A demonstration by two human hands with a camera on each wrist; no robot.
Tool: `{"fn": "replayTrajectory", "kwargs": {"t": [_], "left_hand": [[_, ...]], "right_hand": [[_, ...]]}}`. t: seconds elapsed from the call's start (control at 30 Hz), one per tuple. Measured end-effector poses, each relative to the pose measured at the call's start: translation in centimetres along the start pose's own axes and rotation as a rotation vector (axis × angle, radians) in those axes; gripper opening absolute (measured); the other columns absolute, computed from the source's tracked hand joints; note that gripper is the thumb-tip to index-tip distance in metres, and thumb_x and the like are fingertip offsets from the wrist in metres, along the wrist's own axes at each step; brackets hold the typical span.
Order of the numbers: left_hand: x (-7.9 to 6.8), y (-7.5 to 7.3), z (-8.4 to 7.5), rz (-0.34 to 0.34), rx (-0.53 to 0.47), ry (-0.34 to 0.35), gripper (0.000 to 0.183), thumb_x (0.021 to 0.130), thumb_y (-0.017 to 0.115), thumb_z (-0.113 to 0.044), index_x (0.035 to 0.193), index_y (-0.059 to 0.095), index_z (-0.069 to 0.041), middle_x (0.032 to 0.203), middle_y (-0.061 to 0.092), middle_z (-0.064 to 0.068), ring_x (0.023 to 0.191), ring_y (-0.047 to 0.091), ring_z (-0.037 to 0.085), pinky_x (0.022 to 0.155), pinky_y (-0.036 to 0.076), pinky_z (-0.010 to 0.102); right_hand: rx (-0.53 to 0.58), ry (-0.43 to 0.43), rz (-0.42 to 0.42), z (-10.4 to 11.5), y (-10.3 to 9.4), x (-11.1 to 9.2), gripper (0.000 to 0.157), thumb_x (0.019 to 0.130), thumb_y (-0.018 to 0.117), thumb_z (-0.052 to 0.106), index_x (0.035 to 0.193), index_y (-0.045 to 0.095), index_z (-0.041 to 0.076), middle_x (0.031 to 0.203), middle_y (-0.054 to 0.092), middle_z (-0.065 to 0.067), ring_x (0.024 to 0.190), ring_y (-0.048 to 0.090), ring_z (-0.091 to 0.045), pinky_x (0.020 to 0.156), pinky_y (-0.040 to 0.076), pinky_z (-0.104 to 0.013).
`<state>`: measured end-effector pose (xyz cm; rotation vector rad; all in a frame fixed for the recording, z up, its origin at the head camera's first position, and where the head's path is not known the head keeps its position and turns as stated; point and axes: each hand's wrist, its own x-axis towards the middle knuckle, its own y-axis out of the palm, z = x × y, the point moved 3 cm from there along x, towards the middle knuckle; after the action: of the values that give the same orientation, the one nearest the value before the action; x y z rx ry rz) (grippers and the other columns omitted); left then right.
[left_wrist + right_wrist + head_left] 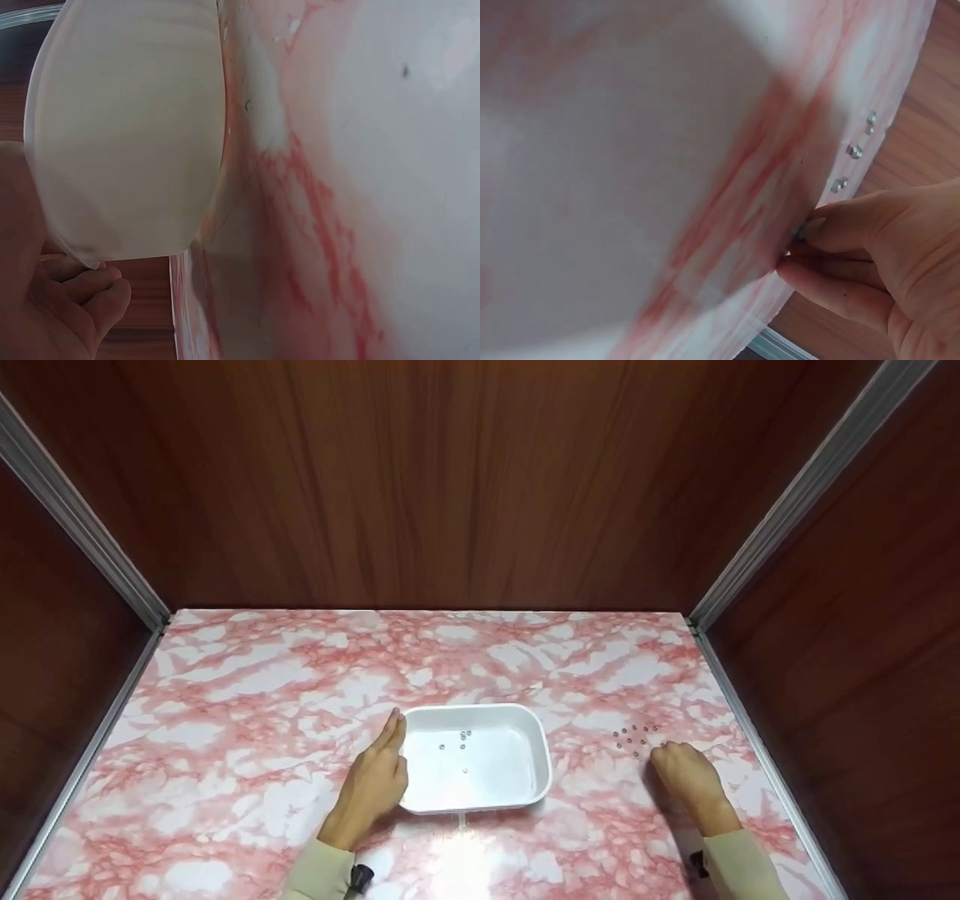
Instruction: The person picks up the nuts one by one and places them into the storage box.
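My left hand (373, 780) grips the left rim of a white rectangular tray (495, 787), its fingers along the edge. In the left wrist view the tray's outer wall (135, 135) fills the upper left, with curled fingers (94, 292) at its rim. Several small metal nuts (463, 746) lie scattered inside the tray. At the right, my right hand (684, 776) is down at the table beside a loose group of nuts (630, 740). Its thumb and fingertips pinch a small metal nut (800, 232), mostly hidden by them.
The table (247, 750) has a red and white marbled top. Dark wood panels (420, 487) stand behind it and at both sides, with grey metal rails (750, 735) along the side edges. A bright glare falls on the tabletop in front of the tray.
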<state>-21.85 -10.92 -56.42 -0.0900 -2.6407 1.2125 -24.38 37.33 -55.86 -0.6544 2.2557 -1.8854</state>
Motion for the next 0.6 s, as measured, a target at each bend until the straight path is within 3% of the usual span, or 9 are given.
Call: {"fn": "replayTrajectory", "kwargs": {"t": [0.17, 0.4, 0.6], "left_hand": [[0.16, 0.16, 0.05, -0.016, 0.001, 0.011, 0.057, 0.104, 0.049, -0.003, 0.159, 0.036, 0.006, 0.172, 0.032, 0.020, 0.048, 0.022, 0.001, 0.049, 0.035, 0.020], [0.28, 0.28, 0.02, -0.010, -0.021, 0.014, 0.058, 0.103, 0.049, -0.002, 0.158, 0.037, 0.008, 0.171, 0.031, 0.021, 0.046, 0.024, -0.001, 0.044, 0.034, 0.018], [0.12, 0.19, 0.05, -0.022, -0.016, 0.006, 0.058, 0.102, 0.051, -0.003, 0.158, 0.038, 0.006, 0.171, 0.033, 0.019, 0.047, 0.024, 0.000, 0.045, 0.034, 0.019]], "right_hand": [[0.013, 0.018, -0.016, 0.00, 0.03, 0.31, 0.015, 0.081, 0.067, -0.015, 0.074, 0.066, -0.002, 0.068, 0.065, -0.019, 0.060, 0.064, -0.037, 0.050, 0.057, -0.044], [-0.072, -0.003, -0.098, 0.29, -0.17, 0.75, 0.019, 0.078, 0.069, -0.016, 0.067, 0.065, -0.001, 0.063, 0.065, -0.020, 0.056, 0.067, -0.038, 0.043, 0.054, -0.041], [-0.061, -0.007, -0.023, 0.59, 0.31, 0.00, 0.018, 0.078, 0.070, -0.016, 0.072, 0.063, -0.001, 0.067, 0.063, -0.018, 0.057, 0.064, -0.036, 0.049, 0.057, -0.041]]}}
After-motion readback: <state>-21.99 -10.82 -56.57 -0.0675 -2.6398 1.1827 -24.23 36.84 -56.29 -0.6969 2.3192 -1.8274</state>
